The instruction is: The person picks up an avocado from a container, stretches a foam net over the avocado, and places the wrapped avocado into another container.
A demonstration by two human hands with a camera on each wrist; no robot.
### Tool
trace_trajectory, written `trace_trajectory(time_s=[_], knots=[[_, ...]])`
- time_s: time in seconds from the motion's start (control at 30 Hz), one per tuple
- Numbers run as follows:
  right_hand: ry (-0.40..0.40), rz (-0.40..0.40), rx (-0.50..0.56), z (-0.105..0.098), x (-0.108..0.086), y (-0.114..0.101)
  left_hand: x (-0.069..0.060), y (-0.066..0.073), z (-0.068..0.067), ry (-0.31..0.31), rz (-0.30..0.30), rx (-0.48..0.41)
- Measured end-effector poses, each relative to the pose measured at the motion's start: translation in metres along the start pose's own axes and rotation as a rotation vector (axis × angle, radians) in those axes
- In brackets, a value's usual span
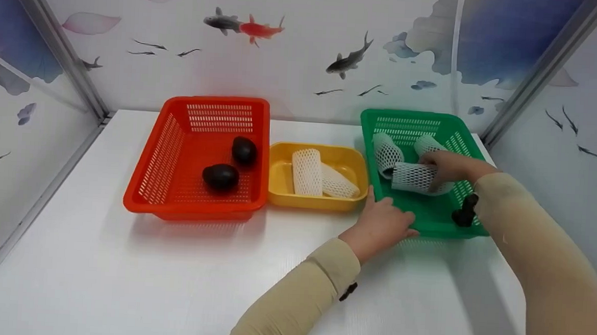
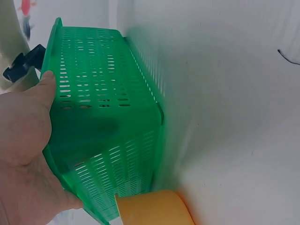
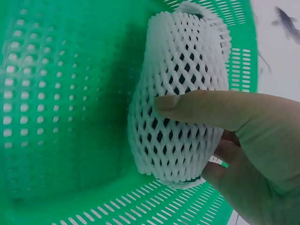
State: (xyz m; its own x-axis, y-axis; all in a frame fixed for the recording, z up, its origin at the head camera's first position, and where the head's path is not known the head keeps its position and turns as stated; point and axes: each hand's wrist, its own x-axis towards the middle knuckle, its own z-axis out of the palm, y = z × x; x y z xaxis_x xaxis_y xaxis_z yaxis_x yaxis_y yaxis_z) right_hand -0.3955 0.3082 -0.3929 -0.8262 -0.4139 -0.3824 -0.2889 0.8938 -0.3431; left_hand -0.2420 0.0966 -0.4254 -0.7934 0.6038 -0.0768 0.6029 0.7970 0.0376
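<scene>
White walls [image 1: 293, 80] painted with fish [image 1: 346, 63] and petals [image 1: 91, 23] stand around a white tabletop [image 1: 159, 283]. On the left sits a red basket [image 1: 194, 209], with two dark fruits lying in its right half: one fruit [image 1: 220, 177] nearer the front, the other fruit [image 1: 244, 151] just behind it and to the right. Next comes a yellow tray [image 1: 317, 203], close against the red basket, holding two white foam nets; the left one [image 1: 307, 173] partly overlaps the right one [image 1: 338, 182], which slants away. The left hand [image 1: 384, 228] grips the near left corner of the green basket [image 1: 429, 215] — its thumb lies outside the near wall, and other fingers reach over the rim. Inside that basket, one netted piece [image 1: 388, 154] leans along the left wall, a dark tip showing at its lower end. Another net [image 1: 427, 143] lies at the back. Across the middle, in front of both, is the held net [image 1: 411, 177], dark fruit showing through its mesh. The right hand [image 1: 452, 168] grasps it by its right part — thumb laid over the mesh, fingers curled underneath.
</scene>
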Motion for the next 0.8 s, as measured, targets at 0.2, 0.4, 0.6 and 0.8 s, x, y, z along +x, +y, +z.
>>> trace_trajectory(time_s=[0.2,0.4,0.6,0.8], knots=[[-0.05,-0.033,-0.02,-0.001,-0.004,-0.002,0.001,0.0,0.0,-0.008,-0.001,-0.008],[-0.082,-0.015,-0.008,0.001,-0.006,-0.004,0.001,0.0,0.001,-0.002,-0.003,0.01],[-0.051,0.013,-0.001,0.004,0.001,-0.006,0.001,0.0,0.001,-0.002,0.0,0.012],[0.025,0.004,-0.023,0.004,0.006,-0.006,0.0,0.0,0.0,-0.011,0.0,-0.005]])
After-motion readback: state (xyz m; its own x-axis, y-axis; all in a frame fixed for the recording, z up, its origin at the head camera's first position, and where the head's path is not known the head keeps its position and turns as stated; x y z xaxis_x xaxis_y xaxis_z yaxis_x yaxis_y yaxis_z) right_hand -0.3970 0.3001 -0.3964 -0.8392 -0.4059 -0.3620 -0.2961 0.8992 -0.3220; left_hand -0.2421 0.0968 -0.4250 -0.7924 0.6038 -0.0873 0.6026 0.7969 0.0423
